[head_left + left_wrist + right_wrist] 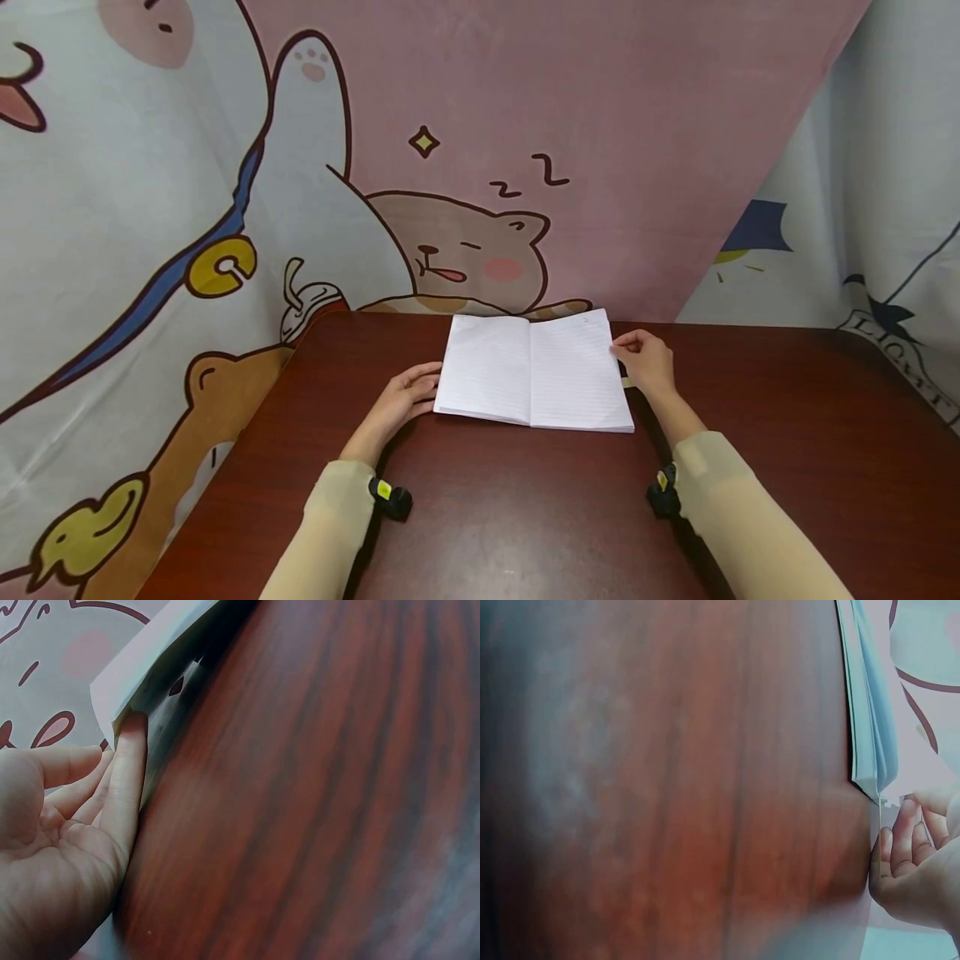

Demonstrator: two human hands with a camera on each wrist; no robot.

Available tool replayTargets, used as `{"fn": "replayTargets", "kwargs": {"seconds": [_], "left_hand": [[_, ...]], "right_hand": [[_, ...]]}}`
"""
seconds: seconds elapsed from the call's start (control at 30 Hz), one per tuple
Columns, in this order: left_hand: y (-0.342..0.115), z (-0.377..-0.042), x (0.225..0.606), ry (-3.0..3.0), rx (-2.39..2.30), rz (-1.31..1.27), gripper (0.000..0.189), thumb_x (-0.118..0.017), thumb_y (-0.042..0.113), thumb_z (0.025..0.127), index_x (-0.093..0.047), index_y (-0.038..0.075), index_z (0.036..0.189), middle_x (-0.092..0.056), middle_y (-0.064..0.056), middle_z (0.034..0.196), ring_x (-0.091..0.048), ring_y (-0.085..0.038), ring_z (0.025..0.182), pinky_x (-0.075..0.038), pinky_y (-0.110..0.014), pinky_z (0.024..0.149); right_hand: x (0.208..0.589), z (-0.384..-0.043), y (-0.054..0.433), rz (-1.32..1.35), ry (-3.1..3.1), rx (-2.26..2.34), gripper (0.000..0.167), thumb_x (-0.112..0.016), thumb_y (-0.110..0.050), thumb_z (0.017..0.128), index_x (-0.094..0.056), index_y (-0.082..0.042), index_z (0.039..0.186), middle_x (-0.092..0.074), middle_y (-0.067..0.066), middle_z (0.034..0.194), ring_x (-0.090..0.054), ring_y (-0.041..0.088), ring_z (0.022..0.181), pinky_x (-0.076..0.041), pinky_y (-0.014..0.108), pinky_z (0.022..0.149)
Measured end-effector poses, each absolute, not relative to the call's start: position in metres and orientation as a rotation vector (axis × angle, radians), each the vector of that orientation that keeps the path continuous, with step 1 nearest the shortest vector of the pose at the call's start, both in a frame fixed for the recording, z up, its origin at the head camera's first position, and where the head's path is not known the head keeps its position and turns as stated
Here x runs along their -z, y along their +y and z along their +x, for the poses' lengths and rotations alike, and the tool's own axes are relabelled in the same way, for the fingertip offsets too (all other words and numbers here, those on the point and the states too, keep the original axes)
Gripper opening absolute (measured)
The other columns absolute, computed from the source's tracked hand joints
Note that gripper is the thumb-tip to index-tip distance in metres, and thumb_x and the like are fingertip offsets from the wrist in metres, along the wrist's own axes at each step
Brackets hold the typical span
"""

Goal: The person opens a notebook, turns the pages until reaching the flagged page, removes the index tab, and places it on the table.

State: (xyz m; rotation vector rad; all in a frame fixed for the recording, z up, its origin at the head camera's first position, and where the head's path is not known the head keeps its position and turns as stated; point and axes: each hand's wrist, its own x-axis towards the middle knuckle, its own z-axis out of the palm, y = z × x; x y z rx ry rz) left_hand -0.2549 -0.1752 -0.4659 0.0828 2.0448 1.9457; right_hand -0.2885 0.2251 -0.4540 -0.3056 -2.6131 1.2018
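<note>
An open notebook (pixel 487 371) with white lined pages lies on the table, its spine crease near the middle. At its left edge is my left hand (pixel 408 396), its fingers loosely extended. In the left wrist view, one finger (pixel 129 776) of that hand reaches beneath the raised edge of the notebook (pixel 142 675). My right hand (pixel 647 360) pinches the right edge of the pages between thumb and forefinger. The right wrist view shows the notebook's page block (pixel 866 712) side-on, with the right hand (pixel 922 851) at its corner. A thin pale strip hangs by that hand's fingers.
The dark red-brown wooden table (pixel 480 500) extends around the notebook. Behind it hangs a cloth backdrop (pixel 637 150) with cartoon animals, which also runs along the left side. A black wrist camera (pixel 393 500) sits on the left sleeve, another (pixel 663 493) on the right.
</note>
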Motion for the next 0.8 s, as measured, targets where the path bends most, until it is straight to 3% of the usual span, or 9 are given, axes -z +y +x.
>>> {"fn": "replayTargets", "kwargs": {"seconds": [0.57, 0.8], "left_hand": [[-0.1767, -0.2542, 0.4669, 2.037, -1.948, 0.111, 0.045, -0.042, 0.012, 0.107, -0.038, 0.006, 0.152, -0.046, -0.024, 0.150, -0.060, -0.023, 0.122, -0.055, -0.028, 0.091], [-0.1761, -0.2544, 0.4658, 2.037, -1.949, 0.094, 0.045, -0.042, 0.011, 0.107, -0.039, 0.007, 0.151, -0.046, -0.024, 0.150, -0.061, -0.022, 0.121, -0.055, -0.028, 0.091]], "right_hand": [[0.4468, -0.2840, 0.2208, -0.237, -2.606, -1.180, 0.017, -0.066, -0.016, 0.095, -0.069, -0.001, 0.102, -0.068, 0.018, 0.095, -0.055, 0.023, 0.082, -0.040, 0.028, 0.069], [0.4445, -0.2825, 0.2185, -0.246, -2.569, -1.256, 0.021, -0.066, -0.016, 0.095, -0.071, -0.004, 0.111, -0.073, 0.017, 0.102, -0.057, 0.010, 0.079, -0.042, 0.018, 0.067]]}}
